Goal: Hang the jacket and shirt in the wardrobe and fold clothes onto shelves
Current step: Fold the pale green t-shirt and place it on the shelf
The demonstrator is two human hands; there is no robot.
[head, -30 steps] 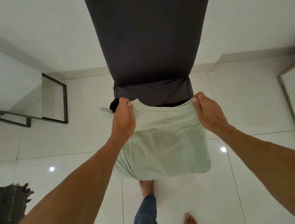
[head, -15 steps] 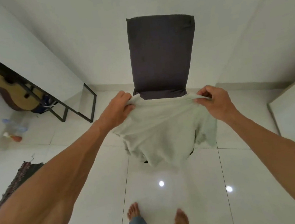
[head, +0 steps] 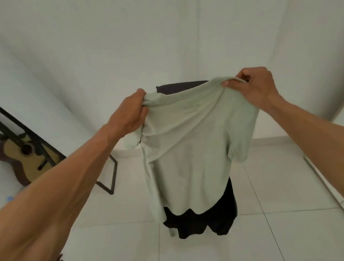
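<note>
One wide-angle camera, worn on the person's head, faced forward and slightly down, close behind the left hand (head: pixel 129 116) and right hand (head: pixel 254 85), taking in shirt (head: pixel 190 149), floor (head: pixel 117 256) and far wall (head: pixel 155 34).

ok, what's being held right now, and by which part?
A pale green T-shirt, held up by its top edge: the left hand grips one end, the right hand pinches the other. The rest hangs free.
</note>
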